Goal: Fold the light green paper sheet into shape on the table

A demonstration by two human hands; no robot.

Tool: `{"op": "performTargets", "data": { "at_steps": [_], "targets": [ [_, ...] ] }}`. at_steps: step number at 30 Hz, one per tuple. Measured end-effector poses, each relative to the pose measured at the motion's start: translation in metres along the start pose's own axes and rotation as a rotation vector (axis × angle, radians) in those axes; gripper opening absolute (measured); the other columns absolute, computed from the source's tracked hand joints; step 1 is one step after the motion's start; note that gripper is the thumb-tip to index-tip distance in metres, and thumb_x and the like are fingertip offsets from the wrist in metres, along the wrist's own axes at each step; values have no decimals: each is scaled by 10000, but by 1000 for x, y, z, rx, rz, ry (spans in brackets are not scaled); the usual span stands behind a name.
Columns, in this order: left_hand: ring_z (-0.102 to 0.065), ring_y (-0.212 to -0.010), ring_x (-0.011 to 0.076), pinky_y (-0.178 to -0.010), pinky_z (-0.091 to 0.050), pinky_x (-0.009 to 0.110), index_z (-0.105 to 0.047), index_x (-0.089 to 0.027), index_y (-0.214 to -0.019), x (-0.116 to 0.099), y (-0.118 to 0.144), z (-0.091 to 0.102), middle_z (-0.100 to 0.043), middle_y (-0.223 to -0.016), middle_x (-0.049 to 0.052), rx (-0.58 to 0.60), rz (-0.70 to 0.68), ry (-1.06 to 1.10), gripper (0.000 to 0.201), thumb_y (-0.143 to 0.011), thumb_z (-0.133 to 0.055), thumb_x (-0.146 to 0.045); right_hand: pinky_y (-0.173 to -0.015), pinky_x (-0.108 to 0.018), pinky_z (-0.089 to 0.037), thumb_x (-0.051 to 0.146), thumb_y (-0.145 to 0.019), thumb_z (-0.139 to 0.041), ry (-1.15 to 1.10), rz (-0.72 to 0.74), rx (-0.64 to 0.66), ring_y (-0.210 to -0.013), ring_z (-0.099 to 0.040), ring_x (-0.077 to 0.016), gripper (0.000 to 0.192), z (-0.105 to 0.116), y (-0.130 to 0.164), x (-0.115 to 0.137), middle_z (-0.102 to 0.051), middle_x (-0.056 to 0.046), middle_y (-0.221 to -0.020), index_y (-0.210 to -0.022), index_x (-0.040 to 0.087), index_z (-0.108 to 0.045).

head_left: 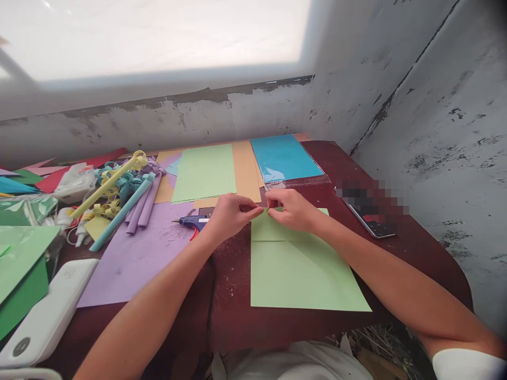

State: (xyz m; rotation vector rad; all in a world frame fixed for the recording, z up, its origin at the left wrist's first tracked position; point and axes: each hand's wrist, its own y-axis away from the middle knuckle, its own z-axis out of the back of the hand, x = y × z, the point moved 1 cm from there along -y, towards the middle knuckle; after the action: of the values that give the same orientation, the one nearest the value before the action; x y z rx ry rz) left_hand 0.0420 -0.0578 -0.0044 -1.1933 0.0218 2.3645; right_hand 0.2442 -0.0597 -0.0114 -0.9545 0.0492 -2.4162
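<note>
A light green sheet of paper point(304, 277) lies near the table's front edge, with a straight line across its upper part; I cannot tell whether that is a crease or a flap's edge. At the sheet's far left corner, my left hand point(234, 215) is closed in a pinch on the paper. Close beside it, my right hand point(293, 212) pinches the far edge, thumb against bent forefinger. The two sets of fingertips almost meet. My right forearm passes over the sheet's right side and hides part of it.
Left of my hands, a blue glue gun point(193, 220) rests by a purple sheet point(138, 269). Rolled paper tubes point(122, 203) and a white power bank point(49, 311) lie farther left. Behind are a green sheet point(206, 171) and a blue pack point(285, 158); a phone point(370, 216) lies right.
</note>
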Motion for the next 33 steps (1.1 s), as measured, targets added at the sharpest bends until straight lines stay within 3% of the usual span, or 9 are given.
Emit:
{"op": "performTargets", "data": {
  "at_steps": [4, 12, 19, 33],
  "targets": [
    [-439, -522, 90, -511, -310, 239, -816, -156, -746, 0, 0, 0, -649, -562, -1, 14, 3, 24, 276, -860, -708, -384, -649, -295, -334, 170, -790, -544, -57, 15, 21, -726, -481, -158, 56, 0, 0, 1, -582, -5, -796, -812, 215, -520],
    [-399, -514, 82, -497, -280, 238, -814, -152, -739, -1, 0, -1, -600, -531, -12, 18, -20, -4, 300, -877, -681, -382, -657, -294, -365, 173, -798, -566, -64, 1, 24, -714, -511, -157, 32, 1, -1, -1, -619, -14, -777, -787, 204, -566],
    [-602, -612, 124, -598, -443, 235, -850, -185, -900, -2, 2, -3, -797, -766, 40, 9, -77, -27, 210, -872, -673, -295, -668, -294, -402, 181, -797, -592, -113, 17, 24, -723, -548, -160, 32, 0, -1, -2, -653, -22, -778, -782, 197, -615],
    [-657, -672, 148, -660, -459, 260, -830, -189, -842, -2, 1, -3, -808, -799, 37, -36, -61, -80, 171, -862, -667, -239, -661, -295, -431, 204, -811, -621, -128, -41, 27, -727, -593, -163, 34, 2, -2, -8, -687, -24, -782, -799, 193, -651]
  ]
}}
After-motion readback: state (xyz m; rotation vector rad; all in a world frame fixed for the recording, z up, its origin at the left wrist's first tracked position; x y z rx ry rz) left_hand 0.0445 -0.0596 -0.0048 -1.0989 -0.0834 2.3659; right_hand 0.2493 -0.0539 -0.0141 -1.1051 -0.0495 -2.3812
